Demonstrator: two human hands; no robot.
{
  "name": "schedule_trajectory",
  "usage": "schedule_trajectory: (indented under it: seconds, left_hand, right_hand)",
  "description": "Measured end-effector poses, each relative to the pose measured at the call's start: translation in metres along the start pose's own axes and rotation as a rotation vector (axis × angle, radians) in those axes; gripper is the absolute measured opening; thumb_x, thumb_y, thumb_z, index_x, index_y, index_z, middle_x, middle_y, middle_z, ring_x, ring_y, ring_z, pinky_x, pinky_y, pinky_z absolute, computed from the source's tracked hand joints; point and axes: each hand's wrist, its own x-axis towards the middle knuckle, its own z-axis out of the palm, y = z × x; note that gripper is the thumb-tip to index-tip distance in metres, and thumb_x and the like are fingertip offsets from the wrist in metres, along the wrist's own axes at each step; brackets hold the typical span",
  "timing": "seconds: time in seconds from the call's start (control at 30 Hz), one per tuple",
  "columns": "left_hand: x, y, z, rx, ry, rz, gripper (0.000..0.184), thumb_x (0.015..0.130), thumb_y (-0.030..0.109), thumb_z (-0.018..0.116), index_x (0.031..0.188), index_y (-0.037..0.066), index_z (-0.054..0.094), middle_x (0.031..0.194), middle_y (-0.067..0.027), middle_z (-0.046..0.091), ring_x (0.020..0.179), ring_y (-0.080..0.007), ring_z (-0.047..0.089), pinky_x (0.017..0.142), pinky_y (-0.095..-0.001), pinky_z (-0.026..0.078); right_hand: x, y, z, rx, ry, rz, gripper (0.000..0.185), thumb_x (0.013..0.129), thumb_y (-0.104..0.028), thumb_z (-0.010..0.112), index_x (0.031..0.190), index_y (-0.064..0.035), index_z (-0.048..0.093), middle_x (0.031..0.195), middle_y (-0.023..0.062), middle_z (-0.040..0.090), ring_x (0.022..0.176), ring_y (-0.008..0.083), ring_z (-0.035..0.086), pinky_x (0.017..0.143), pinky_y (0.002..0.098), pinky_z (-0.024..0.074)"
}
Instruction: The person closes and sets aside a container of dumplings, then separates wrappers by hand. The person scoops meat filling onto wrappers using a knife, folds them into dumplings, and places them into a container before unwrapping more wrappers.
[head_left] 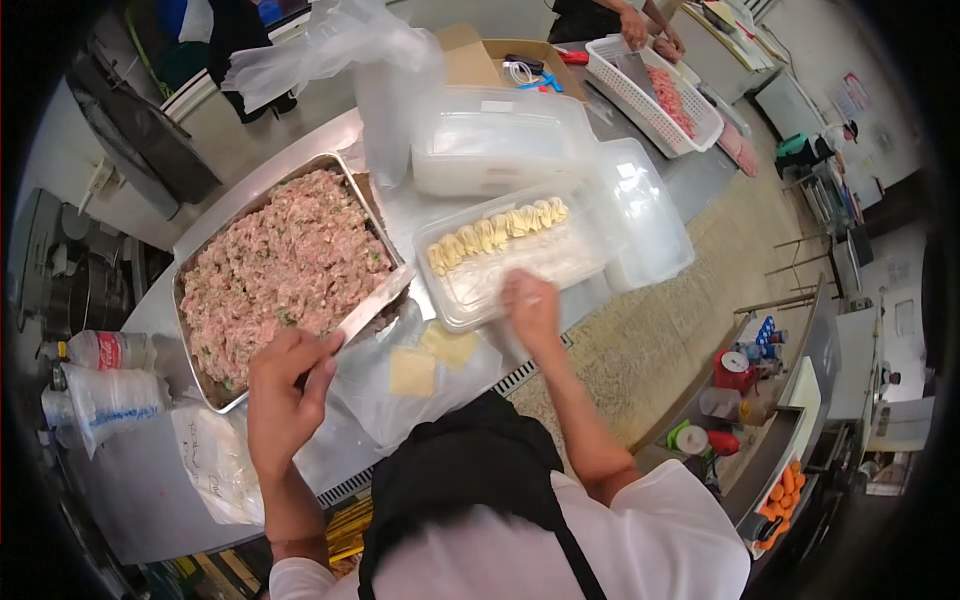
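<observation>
My left hand (290, 385) is closed around a flat, pale spatula (378, 302), whose far end lies over the corner of a metal tray. That tray (222, 402) is heaped with minced meat (280, 265) flecked with green. Over the near edge of a clear plastic container (455, 322) is my right hand (530, 305), smeared by motion, its fingers not clear. Inside the container a row of folded wonton-like dumplings (497, 232) runs along the far side, on a white-dusted bottom. Square yellow dough wrappers (412, 372) lie on plastic sheeting (370, 390) between my hands.
Lidded plastic boxes (505, 140) stand behind the container, beside a crumpled plastic bag (385, 70). Another person's hands (640, 28) are at a white basket (610, 70) of meat. A marked plastic bag (215, 460) sits left of me; carrots (783, 500) lie at far right.
</observation>
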Motion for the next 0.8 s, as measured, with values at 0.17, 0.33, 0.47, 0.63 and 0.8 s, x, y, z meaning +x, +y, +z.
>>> schedule_trajectory:
  seconds: [0.17, 0.33, 0.47, 0.63, 0.8]
  left_hand:
    - [0.074, 0.03, 0.058, 0.192, -0.161, 0.277, 0.023, 0.075, -0.004, 0.065, 0.096, 0.0, 0.073, 0.08, -0.0189, 0.064, 0.078, -0.0355, 0.061, 0.073, -0.0425, 0.049]
    - [0.177, 0.057, 0.158, 0.418, -0.321, 0.395, 0.013, 0.073, -0.001, 0.064, 0.084, -0.003, 0.071, 0.087, -0.0245, 0.067, 0.09, -0.0402, 0.066, 0.081, -0.0481, 0.053]
    - [0.233, 0.09, 0.213, 0.446, -0.318, 0.467, 0.014, 0.074, 0.003, 0.065, 0.086, -0.002, 0.071, 0.09, -0.0247, 0.07, 0.086, -0.0396, 0.07, 0.074, -0.0457, 0.058]
    - [0.268, 0.104, 0.259, 0.552, -0.391, 0.431, 0.017, 0.076, 0.006, 0.067, 0.09, 0.001, 0.073, 0.093, -0.0199, 0.073, 0.087, -0.0353, 0.072, 0.073, -0.0458, 0.058]
    - [0.267, 0.112, 0.248, 0.592, -0.482, 0.393, 0.019, 0.077, 0.007, 0.068, 0.095, 0.004, 0.074, 0.095, -0.0178, 0.074, 0.089, -0.033, 0.073, 0.074, -0.0433, 0.059]
  right_hand:
    - [0.057, -0.024, -0.107, 0.038, 0.202, -0.009, 0.032, 0.099, -0.022, 0.053, 0.08, 0.0007, 0.063, 0.069, 0.0021, 0.059, 0.061, 0.0099, 0.051, 0.055, 0.0259, 0.0426]
    - [0.102, -0.022, -0.148, -0.236, 0.014, 0.211, 0.032, 0.096, -0.029, 0.055, 0.085, 0.0, 0.062, 0.077, 0.0103, 0.066, 0.067, 0.0254, 0.064, 0.062, 0.0338, 0.0511]
    - [0.129, -0.015, -0.144, -0.625, -0.021, -0.055, 0.025, 0.089, -0.024, 0.062, 0.094, 0.0005, 0.059, 0.089, 0.0187, 0.069, 0.079, 0.035, 0.068, 0.071, 0.0397, 0.0537]
    - [0.159, -0.001, -0.121, -0.806, 0.109, -0.289, 0.044, 0.065, 0.0, 0.075, 0.104, -0.0037, 0.054, 0.083, 0.0181, 0.066, 0.082, 0.0392, 0.065, 0.072, 0.0445, 0.0518]
    - [0.179, 0.031, -0.107, -0.883, 0.159, -0.37, 0.043, 0.065, 0.006, 0.069, 0.103, -0.0036, 0.054, 0.082, 0.0198, 0.065, 0.087, 0.042, 0.061, 0.075, 0.0512, 0.0499]
